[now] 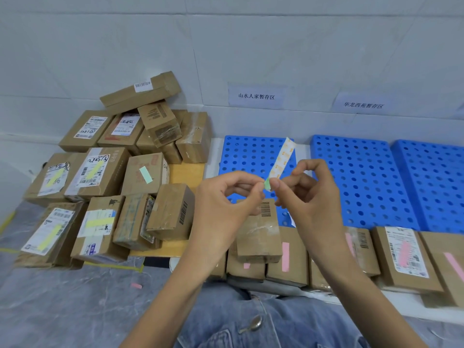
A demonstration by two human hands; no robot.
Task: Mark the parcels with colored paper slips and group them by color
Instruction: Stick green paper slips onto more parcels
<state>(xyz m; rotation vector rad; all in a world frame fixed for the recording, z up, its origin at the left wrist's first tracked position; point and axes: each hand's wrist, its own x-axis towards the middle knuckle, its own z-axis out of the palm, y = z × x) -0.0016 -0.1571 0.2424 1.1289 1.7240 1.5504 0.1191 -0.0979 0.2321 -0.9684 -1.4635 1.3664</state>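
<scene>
Row of pink-slip parcels (286, 257) nearest. Above them, left hand (226, 197) and right hand (308, 194) both pinch a green slip (267, 184), its orange-printed backing (283, 156) sticking up. Left: parcel pile (100, 172) with yellow and green slips. Behind: blue pallets (351, 177). Wall signs read 山水人家暂存区 (256, 96) and 华龙西苑暂存区 (363, 105).

Blue denim garment (221, 322) w/ silver metal button (254, 323).

Only a small part of the green slip (267, 184) shows; fingertips of the left grip (226, 199) and right grip (310, 197) cover the rest. The forearms hide parts of the pink-marked boxes (296, 262). The rightmost box (449, 285) and blue pallet (431, 182) run off the right edge. Print on the labels (406, 249) is too blurred to read.
</scene>
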